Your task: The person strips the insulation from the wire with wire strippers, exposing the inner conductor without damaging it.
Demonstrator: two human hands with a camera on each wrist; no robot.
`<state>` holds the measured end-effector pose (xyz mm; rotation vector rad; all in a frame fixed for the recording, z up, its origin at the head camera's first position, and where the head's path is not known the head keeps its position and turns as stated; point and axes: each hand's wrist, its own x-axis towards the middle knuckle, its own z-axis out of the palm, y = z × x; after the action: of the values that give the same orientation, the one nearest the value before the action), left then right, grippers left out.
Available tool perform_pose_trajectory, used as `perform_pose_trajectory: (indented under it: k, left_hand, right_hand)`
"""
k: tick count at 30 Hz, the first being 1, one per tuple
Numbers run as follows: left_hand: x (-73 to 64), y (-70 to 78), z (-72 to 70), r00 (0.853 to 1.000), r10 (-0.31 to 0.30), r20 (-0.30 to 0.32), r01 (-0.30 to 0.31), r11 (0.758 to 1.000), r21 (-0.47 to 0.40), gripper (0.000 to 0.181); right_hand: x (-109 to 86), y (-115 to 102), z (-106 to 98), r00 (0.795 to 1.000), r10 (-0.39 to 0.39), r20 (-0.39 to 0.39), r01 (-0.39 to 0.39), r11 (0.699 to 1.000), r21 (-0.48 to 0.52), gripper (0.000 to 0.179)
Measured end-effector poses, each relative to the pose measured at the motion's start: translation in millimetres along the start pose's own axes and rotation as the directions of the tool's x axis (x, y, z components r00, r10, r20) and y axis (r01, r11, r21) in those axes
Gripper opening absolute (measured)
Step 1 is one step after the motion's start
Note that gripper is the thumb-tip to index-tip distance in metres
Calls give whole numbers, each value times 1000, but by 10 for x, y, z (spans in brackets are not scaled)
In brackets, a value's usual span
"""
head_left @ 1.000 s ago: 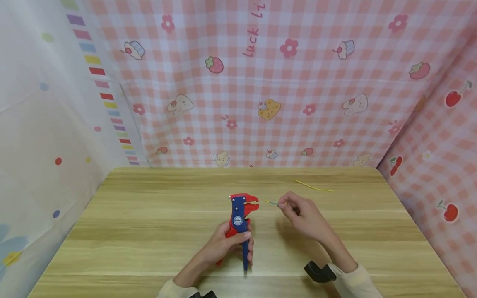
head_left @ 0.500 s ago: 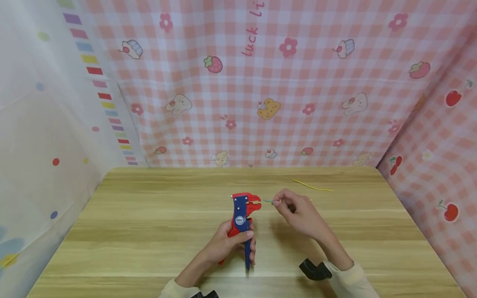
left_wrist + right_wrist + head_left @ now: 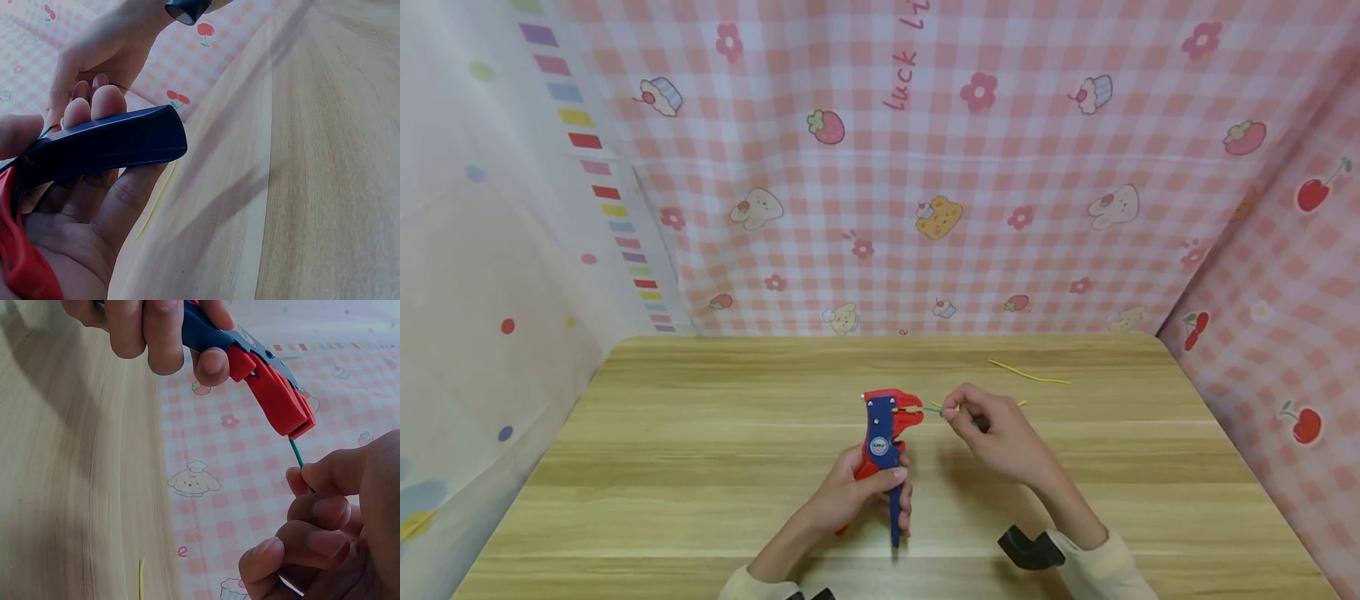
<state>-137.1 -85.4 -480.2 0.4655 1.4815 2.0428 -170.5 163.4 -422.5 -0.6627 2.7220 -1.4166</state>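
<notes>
My left hand (image 3: pixel 861 492) grips a self-adjusting wire stripper (image 3: pixel 878 421) with a blue body and red jaws, its head pointing right. In the left wrist view, its blue handle (image 3: pixel 112 140) lies under my curled fingertips, with the red handle (image 3: pixel 28 269) against my palm. Thumb and forefinger of my right hand (image 3: pixel 1000 429) pinch a thin green wire (image 3: pixel 931 409). The right wrist view shows the green wire (image 3: pixel 296 452) running from those fingers up to the mouth of the red jaws. Its tip is hidden there.
A yellow wire (image 3: pixel 1030 372) lies on the wooden table (image 3: pixel 700 450) behind my right hand. Another bit of yellow (image 3: pixel 1022 403) shows just past that hand's knuckles. A pink checked cloth (image 3: pixel 850 167) hangs along the table's far edge.
My right hand has moved left with the green wire, bringing its end from a gap beside the stripper to the jaws. My left hand and the stripper have barely shifted.
</notes>
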Motion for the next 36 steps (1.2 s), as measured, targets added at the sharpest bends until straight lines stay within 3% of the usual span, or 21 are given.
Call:
perform_pose_trajectory:
  k: [6, 13, 21, 36]
  left_hand:
    - [-7, 18, 25, 1000, -3, 4, 3, 1000, -2, 23]
    - [-13, 32, 53, 1000, -12, 4, 12, 1000, 5, 30]
    - [-21, 22, 77, 1000, 7, 12, -7, 1000, 4, 23]
    - [-19, -7, 122, 1000, 10, -4, -10, 1000, 5, 28]
  right_hand:
    - [-5, -1, -14, 1000, 1, 10, -1, 1000, 9, 7]
    - [-19, -36, -9, 999, -15, 30, 14, 999, 28, 6]
    - [-22, -64, -2, 999, -25, 30, 24, 999, 37, 5]
    - [-23, -82, 18, 999, -12, 42, 10, 1000, 28, 6]
